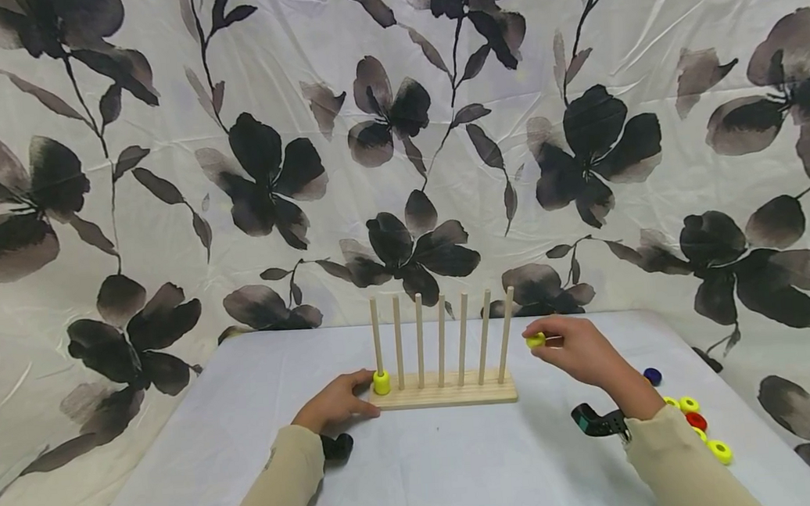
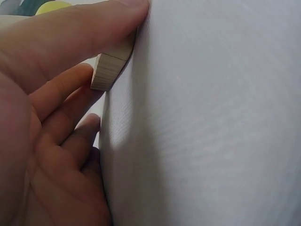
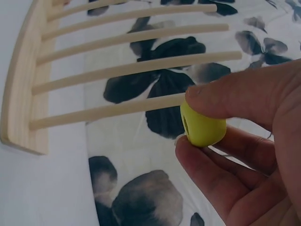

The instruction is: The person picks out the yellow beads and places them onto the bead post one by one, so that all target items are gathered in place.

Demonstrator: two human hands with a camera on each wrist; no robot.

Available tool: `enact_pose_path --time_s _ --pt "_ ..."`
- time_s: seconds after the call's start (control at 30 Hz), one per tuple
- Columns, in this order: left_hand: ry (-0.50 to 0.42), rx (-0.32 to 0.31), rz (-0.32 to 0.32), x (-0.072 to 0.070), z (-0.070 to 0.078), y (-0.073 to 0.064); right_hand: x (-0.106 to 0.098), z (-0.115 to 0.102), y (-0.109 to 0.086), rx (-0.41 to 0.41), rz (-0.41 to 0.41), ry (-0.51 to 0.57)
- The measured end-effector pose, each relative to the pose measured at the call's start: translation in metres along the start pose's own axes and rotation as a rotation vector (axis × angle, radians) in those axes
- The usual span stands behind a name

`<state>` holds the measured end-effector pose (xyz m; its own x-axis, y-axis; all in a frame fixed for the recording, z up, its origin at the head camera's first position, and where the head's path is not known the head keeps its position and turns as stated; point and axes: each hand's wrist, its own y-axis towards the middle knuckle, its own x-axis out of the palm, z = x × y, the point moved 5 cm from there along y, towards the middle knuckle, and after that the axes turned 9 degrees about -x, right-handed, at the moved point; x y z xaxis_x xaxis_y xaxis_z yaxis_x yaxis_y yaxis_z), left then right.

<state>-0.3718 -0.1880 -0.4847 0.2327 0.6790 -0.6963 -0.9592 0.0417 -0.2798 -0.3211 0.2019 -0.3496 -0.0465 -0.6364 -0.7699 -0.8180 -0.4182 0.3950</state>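
A wooden peg stand (image 1: 450,391) with a row of several upright pegs stands at the middle of the table. Yellow rings (image 1: 382,384) sit low on its leftmost peg; how many is hard to tell. My left hand (image 1: 336,401) grips the left end of the base, thumb in front and fingers behind, as the left wrist view also shows. To the right of the rightmost peg, my right hand (image 1: 576,351) is raised and pinches a yellow ring (image 3: 203,123) between thumb and fingertips. The ring's hole partly shows in the right wrist view, facing the stand.
Loose rings lie on the table at the right, beside the right forearm: a dark blue ring (image 1: 653,377), a red ring (image 1: 696,421) and several yellow rings (image 1: 720,451). The sleeve partly hides some. A floral cloth (image 1: 399,167) hangs behind the white table (image 1: 448,469).
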Motion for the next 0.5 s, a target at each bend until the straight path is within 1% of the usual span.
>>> enact_pose_path --time_s 0.1,0.23,0.5 --pt "-0.002 0.002 0.002 0.001 -0.001 0.0 -0.001 -0.002 0.003 -0.007 0.011 -0.003" --pt "-0.001 0.002 0.002 0.001 0.0 0.0 -0.004 -0.008 0.007 -0.04 0.028 -0.022" --pt "-0.007 -0.013 0.001 0.001 0.0 0.001 -0.008 -0.02 0.016 -0.068 0.025 -0.043"
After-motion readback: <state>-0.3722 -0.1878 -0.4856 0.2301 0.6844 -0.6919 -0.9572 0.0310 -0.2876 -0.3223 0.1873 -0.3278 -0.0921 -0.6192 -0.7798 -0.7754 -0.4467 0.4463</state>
